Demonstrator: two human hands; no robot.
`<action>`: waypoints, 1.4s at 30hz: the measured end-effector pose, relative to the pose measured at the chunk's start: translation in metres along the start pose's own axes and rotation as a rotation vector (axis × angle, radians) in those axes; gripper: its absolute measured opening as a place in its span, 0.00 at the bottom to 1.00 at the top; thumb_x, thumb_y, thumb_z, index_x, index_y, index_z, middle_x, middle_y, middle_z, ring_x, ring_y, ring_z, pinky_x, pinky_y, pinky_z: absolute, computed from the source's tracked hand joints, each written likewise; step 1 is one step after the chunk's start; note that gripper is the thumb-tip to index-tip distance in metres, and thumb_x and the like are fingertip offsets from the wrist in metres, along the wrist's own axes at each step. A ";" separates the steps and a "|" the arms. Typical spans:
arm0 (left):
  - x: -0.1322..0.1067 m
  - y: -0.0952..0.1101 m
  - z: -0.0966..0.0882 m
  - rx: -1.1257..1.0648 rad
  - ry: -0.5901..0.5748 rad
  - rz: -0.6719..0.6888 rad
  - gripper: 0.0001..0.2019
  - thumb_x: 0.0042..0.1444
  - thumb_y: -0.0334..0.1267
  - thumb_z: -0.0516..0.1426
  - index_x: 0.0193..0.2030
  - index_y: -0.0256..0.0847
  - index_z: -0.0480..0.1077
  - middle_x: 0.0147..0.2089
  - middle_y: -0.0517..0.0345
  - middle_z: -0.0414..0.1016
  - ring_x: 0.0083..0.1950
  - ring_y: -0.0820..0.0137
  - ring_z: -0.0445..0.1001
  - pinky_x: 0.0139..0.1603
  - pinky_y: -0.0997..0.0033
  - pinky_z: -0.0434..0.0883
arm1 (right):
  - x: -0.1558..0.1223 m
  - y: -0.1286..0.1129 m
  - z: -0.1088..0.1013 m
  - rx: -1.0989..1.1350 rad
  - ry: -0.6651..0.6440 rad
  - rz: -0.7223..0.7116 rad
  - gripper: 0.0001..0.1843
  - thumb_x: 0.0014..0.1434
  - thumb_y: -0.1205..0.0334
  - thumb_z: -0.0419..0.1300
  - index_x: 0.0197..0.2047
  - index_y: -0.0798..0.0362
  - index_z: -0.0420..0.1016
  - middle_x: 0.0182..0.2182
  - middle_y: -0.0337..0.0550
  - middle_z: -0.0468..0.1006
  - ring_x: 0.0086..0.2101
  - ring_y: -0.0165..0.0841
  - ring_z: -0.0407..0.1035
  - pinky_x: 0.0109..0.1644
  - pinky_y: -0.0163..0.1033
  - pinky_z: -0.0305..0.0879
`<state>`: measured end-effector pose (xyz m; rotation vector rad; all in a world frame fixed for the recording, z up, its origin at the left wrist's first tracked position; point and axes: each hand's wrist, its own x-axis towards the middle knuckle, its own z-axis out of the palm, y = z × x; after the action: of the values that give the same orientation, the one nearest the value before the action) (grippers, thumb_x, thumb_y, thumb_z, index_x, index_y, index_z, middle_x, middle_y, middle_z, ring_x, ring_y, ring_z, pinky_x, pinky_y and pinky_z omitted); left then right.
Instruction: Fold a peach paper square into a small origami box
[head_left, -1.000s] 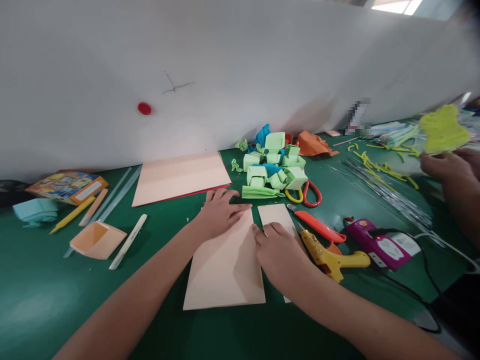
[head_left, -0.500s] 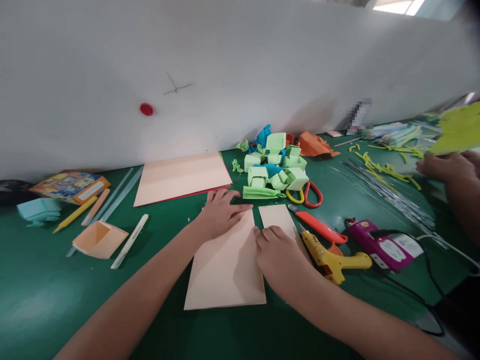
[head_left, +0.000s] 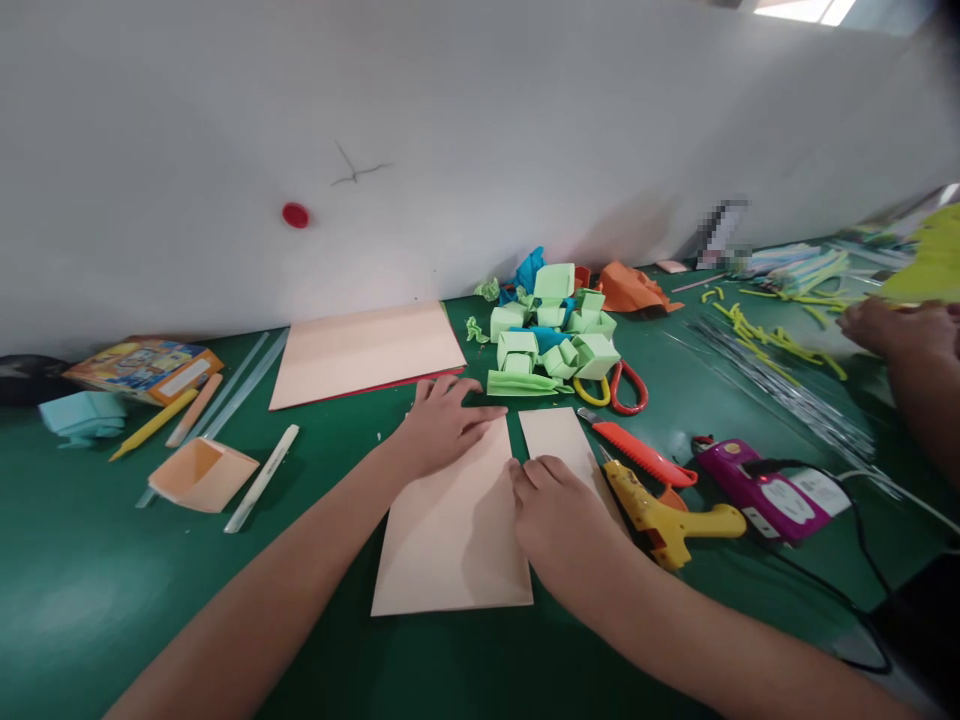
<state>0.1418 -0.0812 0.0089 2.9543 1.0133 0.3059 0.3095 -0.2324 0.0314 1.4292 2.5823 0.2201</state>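
A peach paper sheet (head_left: 450,535) lies on the green table (head_left: 112,600) in front of me. My left hand (head_left: 442,425) rests flat on its far left corner, fingers stretched out. My right hand (head_left: 559,510) is curled, its fingertips pressed along the sheet's right edge. A narrower peach strip (head_left: 559,435) lies just right of that edge, partly under my right hand.
A yellow glue gun (head_left: 667,515), an orange utility knife (head_left: 637,452) and a purple device (head_left: 757,490) lie to the right. Green folded paper pieces (head_left: 551,330) and scissors (head_left: 611,385) sit behind. A larger peach sheet (head_left: 367,350) and an orange paper box (head_left: 199,475) lie left. Another person's hands (head_left: 896,330) hold yellow material.
My hands have hardly moved; the right hand slid slightly along the sheet's edge. The other person's hands and the yellow piece shifted right.
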 end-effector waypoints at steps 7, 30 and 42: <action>0.000 0.000 0.000 -0.007 0.007 0.006 0.19 0.73 0.47 0.47 0.65 0.70 0.68 0.64 0.54 0.66 0.63 0.54 0.61 0.60 0.49 0.56 | 0.001 0.001 -0.001 0.014 -0.004 -0.012 0.11 0.62 0.70 0.60 0.43 0.56 0.85 0.49 0.59 0.82 0.49 0.47 0.70 0.54 0.50 0.61; 0.000 0.002 -0.003 -0.006 -0.002 -0.013 0.18 0.73 0.45 0.48 0.62 0.68 0.72 0.64 0.54 0.67 0.62 0.53 0.62 0.60 0.47 0.56 | -0.002 -0.004 0.000 0.124 -0.105 -0.069 0.09 0.60 0.68 0.63 0.41 0.56 0.86 0.48 0.60 0.83 0.53 0.51 0.69 0.53 0.52 0.62; -0.001 0.001 -0.003 -0.006 0.000 0.002 0.19 0.73 0.45 0.48 0.65 0.70 0.68 0.63 0.56 0.67 0.62 0.54 0.62 0.60 0.49 0.57 | 0.001 -0.004 -0.037 0.117 -0.367 -0.124 0.09 0.55 0.70 0.67 0.39 0.56 0.87 0.47 0.61 0.83 0.52 0.52 0.70 0.53 0.51 0.64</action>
<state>0.1408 -0.0829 0.0114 2.9498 1.0081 0.3082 0.2972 -0.2352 0.0660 1.2043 2.3967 -0.1970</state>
